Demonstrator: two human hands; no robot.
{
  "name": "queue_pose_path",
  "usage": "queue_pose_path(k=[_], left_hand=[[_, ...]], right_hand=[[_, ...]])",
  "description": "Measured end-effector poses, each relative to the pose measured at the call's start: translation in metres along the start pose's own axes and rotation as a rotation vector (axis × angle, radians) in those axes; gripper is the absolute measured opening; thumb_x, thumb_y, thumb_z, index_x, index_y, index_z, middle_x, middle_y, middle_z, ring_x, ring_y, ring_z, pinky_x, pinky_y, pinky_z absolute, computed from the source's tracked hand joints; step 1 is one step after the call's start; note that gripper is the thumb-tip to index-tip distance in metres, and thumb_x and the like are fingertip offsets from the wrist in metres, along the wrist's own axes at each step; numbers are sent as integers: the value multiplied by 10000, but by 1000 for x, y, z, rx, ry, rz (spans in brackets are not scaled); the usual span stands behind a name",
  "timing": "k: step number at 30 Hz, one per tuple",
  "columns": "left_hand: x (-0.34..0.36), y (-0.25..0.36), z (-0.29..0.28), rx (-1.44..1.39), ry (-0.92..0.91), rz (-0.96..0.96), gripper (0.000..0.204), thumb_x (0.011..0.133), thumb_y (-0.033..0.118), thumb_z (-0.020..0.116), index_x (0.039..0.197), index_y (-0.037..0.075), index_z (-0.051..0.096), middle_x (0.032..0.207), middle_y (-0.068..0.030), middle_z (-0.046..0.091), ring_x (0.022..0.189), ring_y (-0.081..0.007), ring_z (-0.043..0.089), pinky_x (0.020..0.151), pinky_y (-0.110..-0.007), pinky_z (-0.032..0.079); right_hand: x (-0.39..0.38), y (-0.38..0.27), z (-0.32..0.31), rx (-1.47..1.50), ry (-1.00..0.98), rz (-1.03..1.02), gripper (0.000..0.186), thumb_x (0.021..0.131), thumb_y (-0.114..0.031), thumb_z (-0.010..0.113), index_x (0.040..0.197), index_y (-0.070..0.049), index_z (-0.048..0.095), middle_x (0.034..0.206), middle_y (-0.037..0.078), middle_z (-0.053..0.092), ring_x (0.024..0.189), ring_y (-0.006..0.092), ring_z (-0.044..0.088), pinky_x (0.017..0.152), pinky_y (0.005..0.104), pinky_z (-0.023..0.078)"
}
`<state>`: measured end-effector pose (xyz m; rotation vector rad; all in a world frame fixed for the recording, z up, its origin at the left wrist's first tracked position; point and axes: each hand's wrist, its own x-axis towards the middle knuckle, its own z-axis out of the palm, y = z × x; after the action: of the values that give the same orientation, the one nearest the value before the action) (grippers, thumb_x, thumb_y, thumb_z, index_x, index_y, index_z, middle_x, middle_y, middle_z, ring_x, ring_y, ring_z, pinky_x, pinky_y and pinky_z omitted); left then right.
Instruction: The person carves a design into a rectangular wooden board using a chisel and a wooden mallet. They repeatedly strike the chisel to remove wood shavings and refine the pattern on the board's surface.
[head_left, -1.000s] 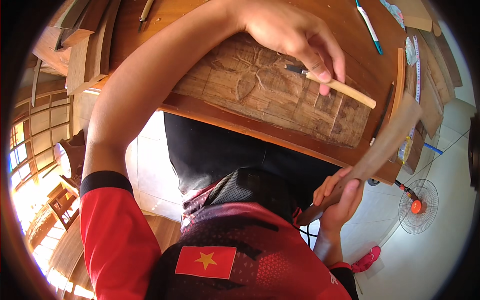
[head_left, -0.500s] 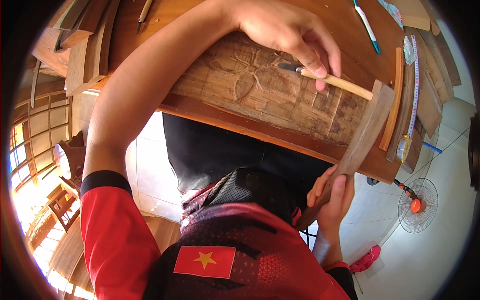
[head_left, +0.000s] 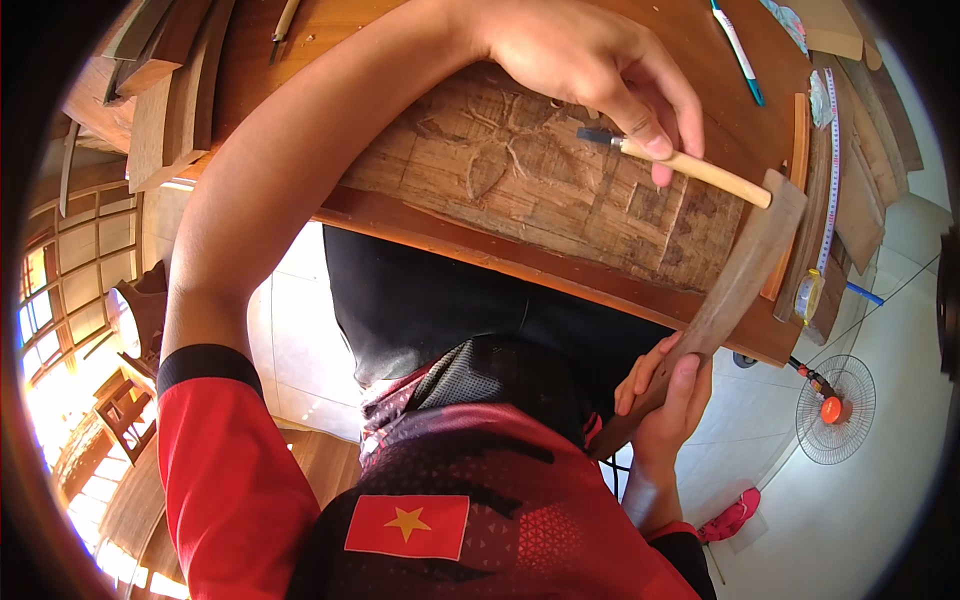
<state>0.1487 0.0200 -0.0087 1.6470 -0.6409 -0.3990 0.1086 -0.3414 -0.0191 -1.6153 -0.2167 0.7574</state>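
Note:
A chisel (head_left: 725,182) with a pale wooden handle and dark blade is held between the fingers of my left hand (head_left: 610,85), over a carved wooden board (head_left: 480,190) with flower shapes. Low at the right, my right hand (head_left: 670,400) is closed round a long brown wooden bar (head_left: 740,270). The bar's upper end meets or overlaps the butt of the chisel handle; I cannot tell if they touch. The blade lies on or just above the carving.
The wooden table (head_left: 560,268) holds a pen (head_left: 738,50), another tool (head_left: 283,25) at the top left, stacked planks (head_left: 155,140), and at the right wood strips (head_left: 785,250), a measuring tape (head_left: 829,200) and a tape roll (head_left: 808,297). A fan (head_left: 835,408) stands at the right.
The bar's upper end has swung left from beyond the chisel to its handle's butt. My left hand and the chisel have shifted a little to the right in the last half second.

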Motion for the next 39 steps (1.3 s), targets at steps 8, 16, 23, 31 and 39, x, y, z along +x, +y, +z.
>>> queue_pose_path(k=[8,16,23,31,39], left_hand=[[0,-5,-3,19,-22,-22,325,1032,285,618,1284,91,684,1096,-21,742,958,-158,639,879,-343,496],[-3,-8,-3,10,-28,-5,332,1025,291,627,1285,93,685,1104,-20,744,968,-159,640,902,-339,485],[-3,-4,-3,5,-51,-22,334,1020,296,629,1276,90,691,1092,-25,744,979,-164,641,914,-353,485],[-3,-1,-2,18,-19,-138,333,1019,300,634,1266,84,692,1068,-21,745,946,-159,643,910,-359,488],[-5,-6,-8,49,-66,-101,334,1027,298,620,1269,79,689,1070,-17,743,924,-151,633,884,-369,493]], right_hand=[[2,-3,1,15,10,-21,394,1080,-418,442,1111,-26,462,675,88,493,473,141,456,451,279,425],[4,-3,1,-3,-22,14,388,1080,-408,450,1126,-22,463,672,82,492,464,133,450,443,280,427],[3,0,2,5,0,-10,377,1078,-405,461,1107,-29,467,659,80,491,462,130,453,438,273,423],[4,-4,3,7,-30,34,373,1078,-398,465,1092,-26,468,656,77,492,459,126,450,433,275,424],[0,-1,4,15,1,12,351,1080,-375,467,1092,-24,472,650,76,500,459,122,451,437,258,420]])
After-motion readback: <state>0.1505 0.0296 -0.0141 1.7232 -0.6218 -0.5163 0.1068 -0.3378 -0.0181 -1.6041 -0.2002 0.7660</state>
